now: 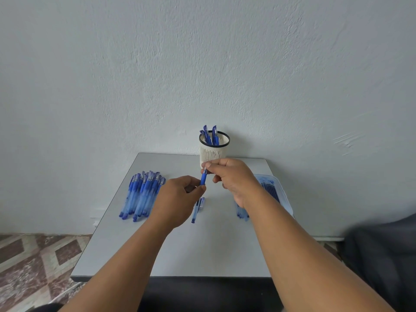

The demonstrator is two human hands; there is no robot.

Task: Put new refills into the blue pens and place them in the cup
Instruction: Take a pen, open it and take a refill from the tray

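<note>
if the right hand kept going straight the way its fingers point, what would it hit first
Probably the white cup. The right hand, pinching the top of the pen section, points up-left toward the cup's base, just past its fingertips. Depth is unclear, so the gap could be bigger than it looks.

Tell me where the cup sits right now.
In the head view the cup stands upright at the table's far edge, against the wall, just beyond the right hand, with several blue pens in it.
</note>
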